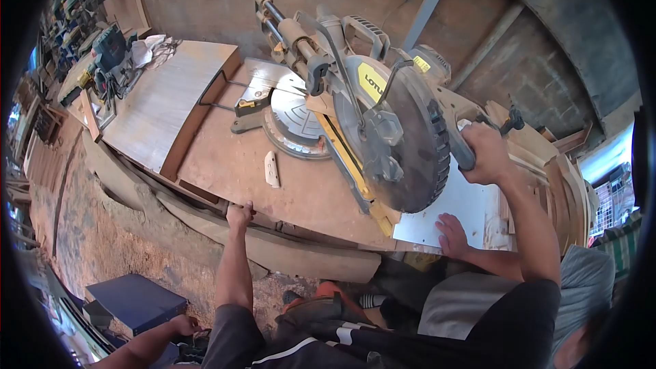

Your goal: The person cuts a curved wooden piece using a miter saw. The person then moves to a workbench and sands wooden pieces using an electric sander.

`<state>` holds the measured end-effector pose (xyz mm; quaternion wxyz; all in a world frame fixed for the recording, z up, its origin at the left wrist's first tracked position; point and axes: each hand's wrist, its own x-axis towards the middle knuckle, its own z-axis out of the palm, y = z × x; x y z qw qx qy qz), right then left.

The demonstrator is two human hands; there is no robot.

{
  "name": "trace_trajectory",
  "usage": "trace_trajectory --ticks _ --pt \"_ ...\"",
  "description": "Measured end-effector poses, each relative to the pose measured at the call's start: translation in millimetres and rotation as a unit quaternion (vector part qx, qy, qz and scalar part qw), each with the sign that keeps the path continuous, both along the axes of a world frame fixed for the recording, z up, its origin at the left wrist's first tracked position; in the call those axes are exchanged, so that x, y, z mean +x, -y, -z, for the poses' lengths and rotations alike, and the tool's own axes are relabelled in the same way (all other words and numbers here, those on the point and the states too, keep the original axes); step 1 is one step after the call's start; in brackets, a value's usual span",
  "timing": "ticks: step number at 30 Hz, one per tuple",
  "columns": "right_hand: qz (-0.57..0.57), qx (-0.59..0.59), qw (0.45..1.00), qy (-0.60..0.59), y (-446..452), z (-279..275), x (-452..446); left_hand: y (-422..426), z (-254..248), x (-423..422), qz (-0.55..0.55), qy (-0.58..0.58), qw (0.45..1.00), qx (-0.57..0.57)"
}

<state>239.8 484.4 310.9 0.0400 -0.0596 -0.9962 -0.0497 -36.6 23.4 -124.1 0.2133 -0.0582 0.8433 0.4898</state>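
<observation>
My right hand (486, 154) is wrapped around the handle of a miter saw (383, 75), whose round blade stands raised and tilted over the bench. My left hand (240, 214) grips the front edge of the wooden workbench (225, 150). On the bench, between that hand and the saw's round turntable (301, 119), lies a small wood offcut (272, 169). A white board (444, 208) sits to the right of the blade. A co-worker's hand (452, 236) rests flat on this board.
A raised wooden platform (160, 96) stands at the left, with power tools (109, 48) beyond it. Wood strips (564, 191) lean at the right. Another person's hand (183, 324) is near a dark blue box (137, 301) at lower left. Sawdust covers the floor.
</observation>
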Motion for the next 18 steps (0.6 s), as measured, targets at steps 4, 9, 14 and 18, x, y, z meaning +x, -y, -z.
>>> trace_trajectory --ticks 4,9,14,18 --pt "-0.012 -0.003 1.000 -0.019 -5 19 -2 1 6 4 0.003 -0.025 0.999 0.033" --pt "-0.013 0.009 0.999 -0.029 -12 33 -25 5 11 -2 0.020 -0.036 0.998 0.041" --pt "-0.012 0.013 0.999 -0.041 -9 26 -69 3 2 -4 0.007 -0.007 0.999 0.043" --pt "-0.016 0.014 0.999 -0.042 -16 24 -95 -1 -17 0 -0.011 0.016 0.999 0.038"
